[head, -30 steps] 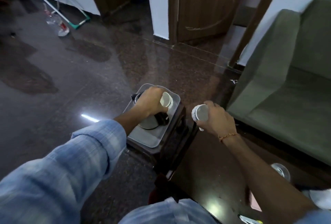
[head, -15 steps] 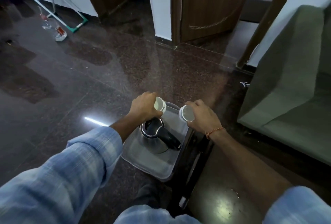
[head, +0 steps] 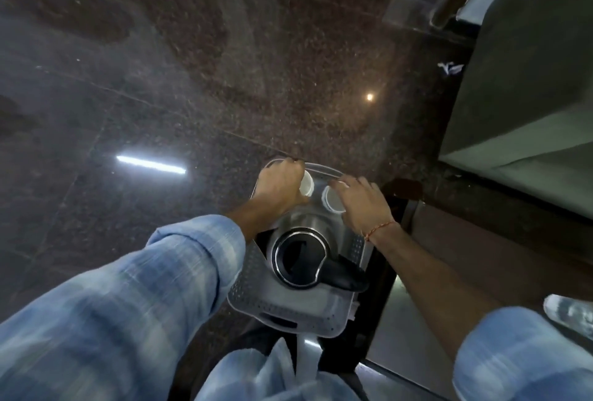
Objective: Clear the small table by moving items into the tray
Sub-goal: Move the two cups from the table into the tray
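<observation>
Small white paper cups are the things in hand, and both are now over the far end of the grey perforated plastic tray that lies on the small dark wooden table.

Furthest left in the scene is the glossy dark speckled stone floor. Next comes the left hand, with its fingers curled round the left white paper cup, which lies tilted with its open mouth to the right. One second ago this hand was higher, above the middle of the tray; now it is low at the far left corner, so I judge that the cup is almost set down.

Near the middle of the tray stands the round steel kettle with a black lid and black handle, already inside.

Just right of the first cup is the right white paper cup, which seems to stand inside the tray, though its base is hidden. The right hand was beside the table with this cup a second ago. Now its fingers are spread and loosened over the cup, perhaps touching the rim but not gripping it; I think it is letting go.

At the far right stands the green upholstered sofa.

If both cups settle, the table may be nearly cleared, but part of its top is hidden.
</observation>
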Motion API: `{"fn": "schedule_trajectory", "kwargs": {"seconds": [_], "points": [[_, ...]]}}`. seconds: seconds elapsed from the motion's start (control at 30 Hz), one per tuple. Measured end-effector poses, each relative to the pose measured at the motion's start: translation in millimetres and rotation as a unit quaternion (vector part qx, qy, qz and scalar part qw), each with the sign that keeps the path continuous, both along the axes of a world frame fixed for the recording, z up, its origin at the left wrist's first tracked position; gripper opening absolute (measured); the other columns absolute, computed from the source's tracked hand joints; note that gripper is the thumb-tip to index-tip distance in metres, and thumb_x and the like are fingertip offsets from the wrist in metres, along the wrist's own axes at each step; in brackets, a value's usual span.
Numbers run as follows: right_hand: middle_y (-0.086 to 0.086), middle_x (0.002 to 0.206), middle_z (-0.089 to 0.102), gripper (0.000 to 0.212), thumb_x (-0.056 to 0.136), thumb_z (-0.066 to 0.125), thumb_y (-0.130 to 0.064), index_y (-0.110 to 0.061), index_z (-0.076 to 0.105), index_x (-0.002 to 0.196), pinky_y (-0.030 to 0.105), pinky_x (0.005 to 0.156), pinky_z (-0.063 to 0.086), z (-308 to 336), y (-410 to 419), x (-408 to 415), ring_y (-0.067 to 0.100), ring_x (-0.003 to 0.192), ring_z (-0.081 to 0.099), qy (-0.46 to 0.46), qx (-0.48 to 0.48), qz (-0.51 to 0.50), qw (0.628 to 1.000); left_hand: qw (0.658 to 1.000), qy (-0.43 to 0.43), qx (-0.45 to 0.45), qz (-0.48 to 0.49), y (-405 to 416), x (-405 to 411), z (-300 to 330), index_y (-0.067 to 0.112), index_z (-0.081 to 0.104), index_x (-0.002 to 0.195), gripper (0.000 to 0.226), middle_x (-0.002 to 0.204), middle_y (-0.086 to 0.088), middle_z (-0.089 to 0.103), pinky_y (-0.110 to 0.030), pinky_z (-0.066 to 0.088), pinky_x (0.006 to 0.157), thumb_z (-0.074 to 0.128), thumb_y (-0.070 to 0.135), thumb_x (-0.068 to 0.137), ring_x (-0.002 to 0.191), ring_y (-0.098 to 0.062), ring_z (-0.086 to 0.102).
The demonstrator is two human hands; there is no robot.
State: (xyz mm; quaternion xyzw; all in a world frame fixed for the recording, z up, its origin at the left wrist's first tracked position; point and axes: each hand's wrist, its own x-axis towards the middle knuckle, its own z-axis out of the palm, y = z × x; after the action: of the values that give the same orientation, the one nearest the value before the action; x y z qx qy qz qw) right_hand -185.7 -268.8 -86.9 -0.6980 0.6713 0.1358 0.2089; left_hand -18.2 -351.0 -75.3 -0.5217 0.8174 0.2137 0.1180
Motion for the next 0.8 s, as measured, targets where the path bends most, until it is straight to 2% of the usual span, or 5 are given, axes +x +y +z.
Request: {"fn": "schedule_trajectory", "kwargs": {"seconds": [0.17,0.33,0.57,0.7,0.8], "points": [[0.0,0.141,0.045,0.069,0.08,0.065,-0.016,-0.029,0.039,0.142,0.043,0.097,0.035,-30,-2,-1,0.027,0.122,0.046,0.034,0.003,0.013,0.999,1.0,-0.01,0.008,-0.01,-5,-1,-32,0.01,0.063,0.11,0.055,0.104,-0.013,0.07,-0.035,0.049,0.066,0.083,0.04,0.069,0.094,-0.033,0.068],[0.003,0.133,0.049,0.067,0.078,0.065,-0.013,-0.026,0.041,0.139,0.046,0.093,0.039,-39,-3,5,0.03,0.116,0.049,0.054,-0.004,0.025,0.998,1.0,0.002,0.023,-0.006,-8,-2,-45,0.007,0.061,0.108,0.059,0.105,-0.017,0.067,-0.039,0.052,0.075,0.084,0.042,0.067,0.096,-0.037,0.066],[0.003,0.142,0.042,0.074,0.082,0.06,-0.012,-0.019,0.028,0.148,0.044,0.101,0.039,-29,0,9,0.028,0.123,0.046,0.041,-0.005,0.012,0.999,0.999,-0.008,0.027,-0.016,-7,-1,-42,0.004,0.055,0.117,0.073,0.114,-0.019,0.064,-0.042,0.051,0.084,0.084,0.047,0.066,0.105,-0.036,0.061],[0.005,0.144,0.041,0.077,0.078,0.066,-0.015,-0.017,0.031,0.146,0.043,0.102,0.04,-4,9,4,0.028,0.126,0.045,0.016,-0.033,-0.023,0.999,0.999,-0.021,-0.003,-0.033,-6,0,-19,0.007,0.053,0.118,0.077,0.115,-0.016,0.062,-0.042,0.05,0.083,0.082,0.056,0.066,0.109,-0.034,0.059],[0.004,0.143,0.044,0.072,0.079,0.064,-0.018,-0.019,0.035,0.145,0.043,0.101,0.04,25,27,-16,0.029,0.127,0.044,-0.025,-0.06,-0.109,0.992,0.997,-0.023,-0.048,-0.061,-11,-5,12,0.01,0.056,0.117,0.07,0.115,-0.011,0.062,-0.044,0.051,0.077,0.077,0.058,0.07,0.108,-0.033,0.059]]}}
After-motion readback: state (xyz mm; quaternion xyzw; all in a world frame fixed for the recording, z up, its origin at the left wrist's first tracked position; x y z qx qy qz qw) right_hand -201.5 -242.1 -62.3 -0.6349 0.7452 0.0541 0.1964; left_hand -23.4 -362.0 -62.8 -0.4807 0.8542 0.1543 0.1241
